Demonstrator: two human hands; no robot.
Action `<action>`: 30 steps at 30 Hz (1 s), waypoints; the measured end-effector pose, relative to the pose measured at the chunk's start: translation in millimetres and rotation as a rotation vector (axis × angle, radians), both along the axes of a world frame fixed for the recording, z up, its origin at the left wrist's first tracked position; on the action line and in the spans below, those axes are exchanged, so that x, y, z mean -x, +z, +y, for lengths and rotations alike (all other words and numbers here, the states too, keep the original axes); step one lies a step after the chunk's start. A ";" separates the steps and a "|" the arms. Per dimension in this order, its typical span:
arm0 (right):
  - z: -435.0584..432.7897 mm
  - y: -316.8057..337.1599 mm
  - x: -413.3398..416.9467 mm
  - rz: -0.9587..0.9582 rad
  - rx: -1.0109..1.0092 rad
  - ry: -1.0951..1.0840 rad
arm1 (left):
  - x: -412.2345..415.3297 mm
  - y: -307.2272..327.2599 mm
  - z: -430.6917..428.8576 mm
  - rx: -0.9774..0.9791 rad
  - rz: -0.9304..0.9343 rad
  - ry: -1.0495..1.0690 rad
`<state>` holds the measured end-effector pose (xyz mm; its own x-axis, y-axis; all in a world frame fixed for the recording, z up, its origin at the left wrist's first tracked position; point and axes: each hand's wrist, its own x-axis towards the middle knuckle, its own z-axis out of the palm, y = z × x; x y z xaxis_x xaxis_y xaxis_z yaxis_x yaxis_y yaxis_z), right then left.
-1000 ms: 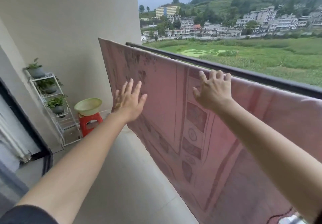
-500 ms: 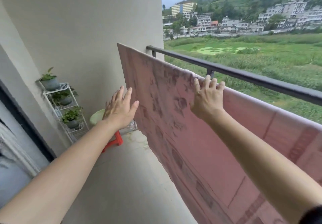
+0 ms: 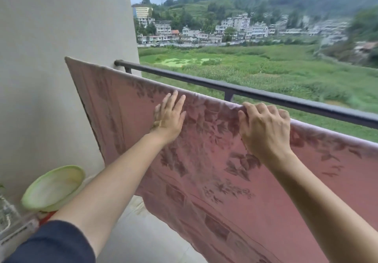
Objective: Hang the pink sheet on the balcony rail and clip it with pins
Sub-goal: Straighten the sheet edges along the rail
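Note:
The pink sheet (image 3: 214, 172), printed with darker leaves and borders, hangs spread along a line just inside the dark balcony rail (image 3: 266, 97). Its left top corner stands near the wall. My left hand (image 3: 168, 117) lies flat on the sheet just below its top edge, fingers together and pointing up. My right hand (image 3: 263, 127) curls its fingers over the top edge, where the cloth bunches a little. No pins are in view.
A beige wall (image 3: 61, 38) closes the balcony on the left, where the rail ends. Low at the left a pale green basin (image 3: 53, 187) sits on a red stool (image 3: 46, 217), beside a white wire rack (image 3: 8, 219). Beyond the rail lie green fields and houses.
My left hand moved right from open air onto the sheet and now presses flat on it. My right hand's fingers curled tighter over the top edge. The view swung right and down.

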<state>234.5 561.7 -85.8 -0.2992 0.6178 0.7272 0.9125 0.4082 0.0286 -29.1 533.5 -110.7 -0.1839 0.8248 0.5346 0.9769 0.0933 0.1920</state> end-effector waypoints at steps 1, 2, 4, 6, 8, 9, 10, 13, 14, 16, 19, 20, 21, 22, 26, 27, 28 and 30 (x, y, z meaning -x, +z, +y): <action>-0.4 0.5 5.2 0.034 -0.014 -0.032 | 6.4 8.7 14.9 -0.041 0.038 -0.072; -1.9 1.0 11.1 0.054 -0.023 -0.068 | 12.2 16.7 28.0 -0.066 0.067 -0.147; -8.4 -0.9 25.4 0.071 -0.015 -0.138 | 22.2 25.5 45.3 -0.079 0.123 -0.293; -14.8 -5.4 43.0 0.078 0.017 -0.194 | 35.1 27.4 54.3 -0.125 0.101 -0.433; -18.3 -5.4 53.1 0.112 0.016 -0.197 | 46.7 29.0 57.8 -0.184 -0.002 -0.520; -19.2 -3.9 52.3 0.143 0.002 -0.197 | 50.7 31.1 59.9 -0.195 -0.071 -0.549; -19.1 -2.4 47.4 0.184 -0.023 -0.210 | 53.9 33.9 62.3 -0.203 -0.134 -0.576; -20.9 -3.2 14.2 0.302 -0.092 -0.339 | 58.8 40.2 68.8 -0.240 -0.269 -0.647; -22.5 -6.3 1.6 0.319 -0.105 -0.392 | 59.6 41.1 70.7 -0.246 -0.319 -0.657; -25.0 -14.3 -15.1 0.296 -0.138 -0.488 | 63.2 41.4 75.1 -0.269 -0.363 -0.656; -18.2 -20.0 -12.2 0.311 -0.169 -0.555 | 67.6 37.5 78.9 -0.342 -0.302 -0.610; -15.7 -20.1 -6.9 0.331 -0.164 -0.568 | 68.1 36.0 79.0 -0.347 -0.291 -0.595; -13.5 -19.8 -1.7 0.353 -0.157 -0.583 | 69.4 34.7 80.1 -0.346 -0.280 -0.593; -11.2 -19.3 2.7 0.377 -0.148 -0.601 | 73.3 34.1 81.9 -0.340 -0.263 -0.600; -3.6 -12.1 30.6 0.421 -0.113 -0.602 | 125.3 34.9 97.9 -0.264 -0.064 -0.518; -0.5 -10.9 44.0 0.389 -0.116 -0.574 | 143.7 33.4 102.3 -0.261 0.012 -0.498; 3.7 -9.5 60.3 0.343 -0.120 -0.535 | 161.8 31.5 106.2 -0.264 0.072 -0.485; 14.3 -5.8 98.7 0.248 -0.112 -0.430 | 193.1 27.5 112.0 -0.278 0.113 -0.476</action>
